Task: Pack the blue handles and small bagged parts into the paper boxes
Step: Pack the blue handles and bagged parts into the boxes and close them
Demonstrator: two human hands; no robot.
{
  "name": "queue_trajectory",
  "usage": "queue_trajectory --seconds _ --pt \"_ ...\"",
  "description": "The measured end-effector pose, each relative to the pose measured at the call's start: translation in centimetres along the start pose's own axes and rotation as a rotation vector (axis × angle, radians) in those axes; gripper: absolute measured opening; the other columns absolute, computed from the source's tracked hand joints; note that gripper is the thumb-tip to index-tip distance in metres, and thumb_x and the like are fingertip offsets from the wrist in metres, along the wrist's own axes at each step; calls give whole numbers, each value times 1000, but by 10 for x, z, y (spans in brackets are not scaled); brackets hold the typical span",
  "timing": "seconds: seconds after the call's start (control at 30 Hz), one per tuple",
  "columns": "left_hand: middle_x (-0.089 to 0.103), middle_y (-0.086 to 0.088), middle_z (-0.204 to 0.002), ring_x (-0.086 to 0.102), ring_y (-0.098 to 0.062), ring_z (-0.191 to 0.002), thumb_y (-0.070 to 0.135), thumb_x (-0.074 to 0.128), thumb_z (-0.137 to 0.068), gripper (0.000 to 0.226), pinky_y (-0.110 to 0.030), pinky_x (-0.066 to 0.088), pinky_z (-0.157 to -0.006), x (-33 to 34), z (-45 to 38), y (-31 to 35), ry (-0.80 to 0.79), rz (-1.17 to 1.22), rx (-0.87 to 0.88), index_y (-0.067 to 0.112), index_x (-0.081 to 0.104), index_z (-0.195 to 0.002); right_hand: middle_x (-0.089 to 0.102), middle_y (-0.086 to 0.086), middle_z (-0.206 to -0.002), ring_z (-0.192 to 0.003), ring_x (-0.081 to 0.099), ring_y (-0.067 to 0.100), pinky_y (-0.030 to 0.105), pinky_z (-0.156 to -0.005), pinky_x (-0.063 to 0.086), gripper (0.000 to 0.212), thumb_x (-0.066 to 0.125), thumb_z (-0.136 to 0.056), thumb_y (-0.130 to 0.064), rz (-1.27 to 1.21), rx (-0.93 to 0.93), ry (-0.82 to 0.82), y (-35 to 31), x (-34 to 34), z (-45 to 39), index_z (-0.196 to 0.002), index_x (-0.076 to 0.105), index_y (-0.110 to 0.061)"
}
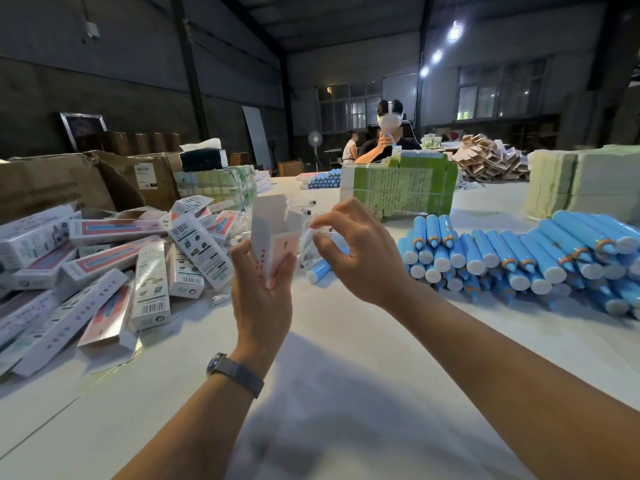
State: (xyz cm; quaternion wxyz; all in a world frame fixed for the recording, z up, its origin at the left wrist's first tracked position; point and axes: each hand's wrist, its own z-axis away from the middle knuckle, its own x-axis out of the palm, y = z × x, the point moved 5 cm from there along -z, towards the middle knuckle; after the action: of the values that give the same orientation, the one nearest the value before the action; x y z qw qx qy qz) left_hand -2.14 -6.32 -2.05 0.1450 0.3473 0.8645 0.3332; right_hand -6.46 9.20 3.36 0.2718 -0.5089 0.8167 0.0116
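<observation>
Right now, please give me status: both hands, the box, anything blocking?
Left hand grips open paper box, upright, flaps up. Right hand pinches clear bagged part beside box mouth. Loose blue handle lies behind; nothing blocking.

Two bare forearms, no sleeves in view, dark grey watch point(234, 373) with woven band on left wrist

No legible text; barcodes on packed boxes point(149, 289), print on green cartons point(398, 192) too blurred.
</observation>
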Motion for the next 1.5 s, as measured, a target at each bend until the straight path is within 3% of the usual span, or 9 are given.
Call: queue_trajectory --seconds 0.2,0.4,0.57,0.67,0.8,0.9,1.0,1.13,1.5 --pt "50 -3 -121 55 -22 -104 23 67 -93 44 -12 41 -65 -19 -19 -22 157 56 -152 30 29 -113 58 -7 -87 -84 54 14 33 -79 49 14 62 -87 -18 5 330 -144 55 39 -2 -99 70 -19" --pt "49 -2 -127 52 -18 -111 23 68 -92 48 -10 42 -67 -23 -22 -26 185 68 -138 35 27 -113 53 5 -135 -129 40 27 41 -100 41 42 55 -91 -24 315 424 -581 92 115 -14 -133 53 -27" --pt "51 -7 -128 55 -21 -107 24 69 -91 48 -5 46 -60 -23 -20 -31 192 51 -82 35 27 -113 54 3 -132 -132 28 29 49 -102 29 31 46 -93 -30 516 503 -733 109 156 -23 -121 58 -25" --pt "52 -2 -125 57 -18 -104 27 69 -91 52 -10 48 -63 -18 -19 -28 160 28 -55 49 24 -106 60 4 -119 -131 32 29 49 -101 30 10 53 -89 -21 574 480 -673 106 161 -28 -91 63 -22" --pt "48 27 -106 55 11 -95 29 69 -91 53 -19 48 -69 -11 -15 -19 101 13 -29 57 25 -101 62 6 -96 -107 54 28 35 -80 41 18 51 -90 -12 469 316 -453 87 142 -36 -84 66 -18" --pt "50 25 -106 57 15 -93 28 67 -91 43 -11 50 -65 -5 -14 -16 26 134 -44 44 31 -107 69 4 -90 -86 63 24 30 -71 47 12 59 -94 -16 36 340 -163 65 101 -44 -93 71 -14" --pt "58 8 -106 64 -2 -91 40 59 -89 33 -22 56 -71 8 -5 -8 -127 259 -81 33 31 -106 64 -2 -81 -73 64 17 35 -68 56 19 66 -91 -13 -397 417 100 39 47 -47 -108 60 -17" --pt "54 34 -105 62 2 -90 41 49 -96 28 -25 59 -69 20 14 18 -292 201 121 27 28 -107 64 -7 -72 -60 62 4 22 -55 52 35 61 -89 -6 -724 354 309 5 -22 -44 -113 52 -30" --pt "56 20 -102 64 0 -87 47 54 -90 38 -28 60 -69 25 27 25 -291 183 80 25 28 -106 66 -3 -79 -66 66 15 27 -55 55 28 65 -87 4 -618 34 256 -35 -68 -25 -110 56 -11"
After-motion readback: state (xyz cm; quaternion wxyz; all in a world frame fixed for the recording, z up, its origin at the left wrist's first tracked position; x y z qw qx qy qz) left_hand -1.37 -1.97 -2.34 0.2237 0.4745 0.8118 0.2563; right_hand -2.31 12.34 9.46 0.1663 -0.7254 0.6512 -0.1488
